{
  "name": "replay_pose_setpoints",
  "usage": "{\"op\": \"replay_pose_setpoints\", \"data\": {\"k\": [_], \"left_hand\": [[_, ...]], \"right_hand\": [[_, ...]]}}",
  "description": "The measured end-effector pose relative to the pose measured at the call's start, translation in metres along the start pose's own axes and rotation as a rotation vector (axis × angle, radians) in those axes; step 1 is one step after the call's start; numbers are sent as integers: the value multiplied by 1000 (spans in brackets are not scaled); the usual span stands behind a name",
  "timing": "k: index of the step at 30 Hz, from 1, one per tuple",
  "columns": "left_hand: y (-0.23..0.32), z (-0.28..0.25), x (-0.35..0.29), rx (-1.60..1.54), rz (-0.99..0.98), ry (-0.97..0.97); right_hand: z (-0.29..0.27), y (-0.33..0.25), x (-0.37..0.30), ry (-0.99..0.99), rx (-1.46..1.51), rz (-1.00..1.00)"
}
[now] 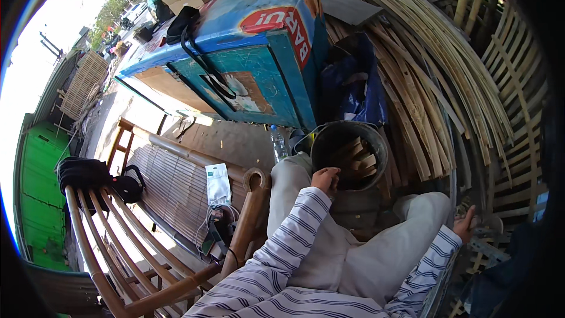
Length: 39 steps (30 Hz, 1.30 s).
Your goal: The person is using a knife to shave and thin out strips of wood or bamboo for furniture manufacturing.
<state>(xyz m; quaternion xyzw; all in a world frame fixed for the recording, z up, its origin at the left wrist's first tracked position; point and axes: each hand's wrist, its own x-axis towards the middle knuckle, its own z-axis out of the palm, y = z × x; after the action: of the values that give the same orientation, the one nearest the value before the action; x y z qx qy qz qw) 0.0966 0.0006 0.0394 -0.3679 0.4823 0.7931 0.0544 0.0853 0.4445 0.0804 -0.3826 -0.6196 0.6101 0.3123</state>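
Observation:
I sit with my legs in light trousers, a dark round bucket (376,141) between my knees holding several short bamboo pieces (359,159). My left hand (325,179) reaches over the bucket's near rim, fingers curled at its edge; whether it grips a piece is hidden. My right hand (464,224) rests low on the right by my knee, on a slatted bamboo surface, fingers spread and holding nothing. Both sleeves are white with dark stripes.
A bamboo bench (176,200) on my left carries a black bag (88,176), a white packet (218,184) and a phone with cables (213,235). A plastic bottle (278,143) stands by the bucket. A blue cart (247,59) is ahead; long bamboo strips (435,65) pile right.

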Motion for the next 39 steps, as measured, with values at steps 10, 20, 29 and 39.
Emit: {"op": "replay_pose_setpoints", "data": {"k": [10, 20, 29, 39], "left_hand": [[5, 0, 13, -130, -180, 25], [13, 1, 14, -136, -177, -53], [6, 0, 26, 8, -213, -134], [17, -36, 36, -16, -197, -129]], "right_hand": [[-188, 294, -6, 109, -268, 674], [-266, 365, -146, 104, -339, 980], [-316, 372, -170, 170, -403, 1072], [-337, 399, -145, 83, -518, 1079]]}}
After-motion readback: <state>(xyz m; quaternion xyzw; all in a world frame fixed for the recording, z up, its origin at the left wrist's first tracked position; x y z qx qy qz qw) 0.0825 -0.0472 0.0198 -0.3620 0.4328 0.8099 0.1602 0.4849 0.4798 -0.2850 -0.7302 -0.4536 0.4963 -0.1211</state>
